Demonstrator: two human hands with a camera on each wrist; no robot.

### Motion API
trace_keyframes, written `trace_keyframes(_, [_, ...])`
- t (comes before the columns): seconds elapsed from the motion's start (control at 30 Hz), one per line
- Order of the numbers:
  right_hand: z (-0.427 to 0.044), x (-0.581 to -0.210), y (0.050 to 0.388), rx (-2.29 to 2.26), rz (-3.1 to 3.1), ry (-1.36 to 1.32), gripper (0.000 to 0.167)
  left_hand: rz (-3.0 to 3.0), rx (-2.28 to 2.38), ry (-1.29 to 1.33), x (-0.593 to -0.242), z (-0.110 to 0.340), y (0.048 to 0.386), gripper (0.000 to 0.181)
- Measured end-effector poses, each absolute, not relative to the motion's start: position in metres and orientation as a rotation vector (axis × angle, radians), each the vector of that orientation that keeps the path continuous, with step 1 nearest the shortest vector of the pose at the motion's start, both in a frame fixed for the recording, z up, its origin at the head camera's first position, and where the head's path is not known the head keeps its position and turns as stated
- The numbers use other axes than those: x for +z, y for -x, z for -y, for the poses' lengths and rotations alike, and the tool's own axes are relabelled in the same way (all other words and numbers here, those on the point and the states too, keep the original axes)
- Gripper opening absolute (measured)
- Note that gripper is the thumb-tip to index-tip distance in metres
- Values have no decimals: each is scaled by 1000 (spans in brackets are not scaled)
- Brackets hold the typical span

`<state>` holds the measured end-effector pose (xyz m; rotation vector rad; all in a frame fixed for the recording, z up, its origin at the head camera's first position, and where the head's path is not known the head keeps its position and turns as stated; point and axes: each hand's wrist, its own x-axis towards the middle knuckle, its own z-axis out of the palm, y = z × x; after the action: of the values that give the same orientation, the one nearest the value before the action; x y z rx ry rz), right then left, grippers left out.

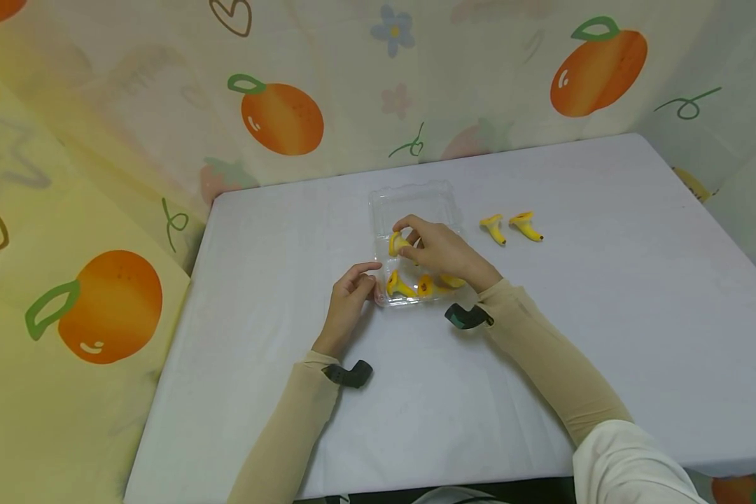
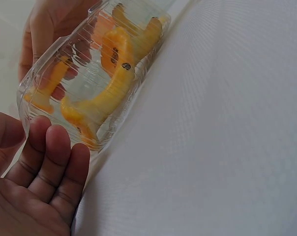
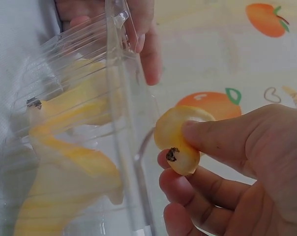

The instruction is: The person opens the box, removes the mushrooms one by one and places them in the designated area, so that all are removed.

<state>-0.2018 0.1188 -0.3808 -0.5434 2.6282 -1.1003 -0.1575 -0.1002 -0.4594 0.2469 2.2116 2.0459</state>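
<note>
A clear plastic clamshell container (image 1: 386, 204) lies on the table with its lid folded back. My right hand (image 1: 447, 250) holds a yellow trumpet-shaped mushroom (image 3: 174, 129) over the container, pinched between thumb and fingers. Its dark stem tip shows in the right wrist view. At the container's left side, my left hand (image 1: 345, 308) grips the rim, with fingertips (image 2: 57, 142) against the ribbed wall. Inside, along the near side, lie more mushrooms: one at the left (image 1: 400, 284), one in the middle (image 1: 425, 285), and one partly hidden by my right wrist (image 1: 452, 281).
Two more yellow mushrooms, one nearer (image 1: 494, 228) and one farther right (image 1: 527, 226), lie on the white-covered table (image 1: 605, 294) right of the container. Behind the table hangs a fruit-printed curtain (image 1: 346, 42). Each wrist wears a dark camera mount (image 1: 349, 374).
</note>
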Motion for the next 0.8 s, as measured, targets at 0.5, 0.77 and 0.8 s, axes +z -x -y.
trace_keyframes(0.5, [-118,-378,202,-1129,-2601,495,46,-2196,2067,-260,-461,100,158,31])
trace_keyframes(0.77, [-121,-379,203,-1126,-2616,526,47,-2210,2053,-255,-462,100,158,31])
trace_keyframes(0.8, [-121,-379,203,-1128,-2619,525,47,-2216,2048,-254,-461,100,158,31])
